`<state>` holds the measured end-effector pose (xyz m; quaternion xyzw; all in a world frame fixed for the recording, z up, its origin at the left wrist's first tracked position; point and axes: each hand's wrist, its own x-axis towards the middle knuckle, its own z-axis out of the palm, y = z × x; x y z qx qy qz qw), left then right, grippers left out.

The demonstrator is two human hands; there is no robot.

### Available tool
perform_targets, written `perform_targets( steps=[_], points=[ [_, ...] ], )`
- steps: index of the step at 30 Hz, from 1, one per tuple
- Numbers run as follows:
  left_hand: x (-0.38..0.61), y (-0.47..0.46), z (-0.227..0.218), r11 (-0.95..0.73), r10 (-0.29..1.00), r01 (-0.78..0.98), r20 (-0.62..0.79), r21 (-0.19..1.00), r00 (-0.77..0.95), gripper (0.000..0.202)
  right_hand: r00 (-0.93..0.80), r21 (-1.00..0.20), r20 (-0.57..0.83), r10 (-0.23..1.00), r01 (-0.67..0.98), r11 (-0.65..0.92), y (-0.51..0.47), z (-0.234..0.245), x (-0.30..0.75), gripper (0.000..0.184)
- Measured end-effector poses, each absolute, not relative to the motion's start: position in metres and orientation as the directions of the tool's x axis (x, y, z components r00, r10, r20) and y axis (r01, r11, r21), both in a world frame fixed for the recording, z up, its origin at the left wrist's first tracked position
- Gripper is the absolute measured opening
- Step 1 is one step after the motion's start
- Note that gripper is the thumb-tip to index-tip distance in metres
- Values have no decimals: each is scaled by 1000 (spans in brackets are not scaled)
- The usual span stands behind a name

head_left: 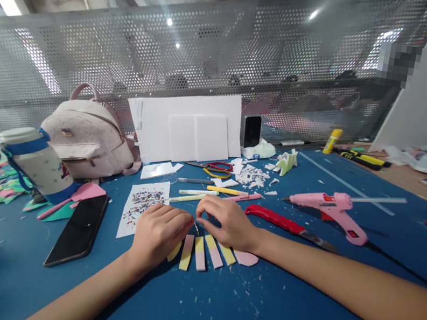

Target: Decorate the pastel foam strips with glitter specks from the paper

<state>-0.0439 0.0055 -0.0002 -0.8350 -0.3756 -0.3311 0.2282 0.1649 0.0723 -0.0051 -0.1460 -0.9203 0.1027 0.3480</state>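
Note:
My left hand (160,232) is closed, knuckles up, above the blue table beside a sheet of paper. Facing it, my right hand (230,222) curls with thumb and fingertips drawn together close to the left fingertips. A thin, curved, wire-like piece (197,228) shows between the two hands; what each hand holds is too small to make out. Just below the hands, several pink and yellow foam strips (200,254) lie in a fanned row. A rounded pink piece (246,258) sits at the row's right end, under my right wrist.
A paper (143,204) with small coloured bits, pens (193,198), scissors (218,169) and white scraps (252,177) lie beyond. Rightward are a red-handled knife (275,219) and pink glue gun (332,208). Leftward are a phone (79,230), bottle (38,163) and backpack (90,134).

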Motion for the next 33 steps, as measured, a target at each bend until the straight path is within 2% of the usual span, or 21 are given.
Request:
perform_targets(
  steps=[33],
  points=[
    [-45, 7, -3, -626, 496, 776, 728, -78, 473, 6, -713, -323, 614, 339, 164, 932, 73, -6, 165, 9]
  ],
)
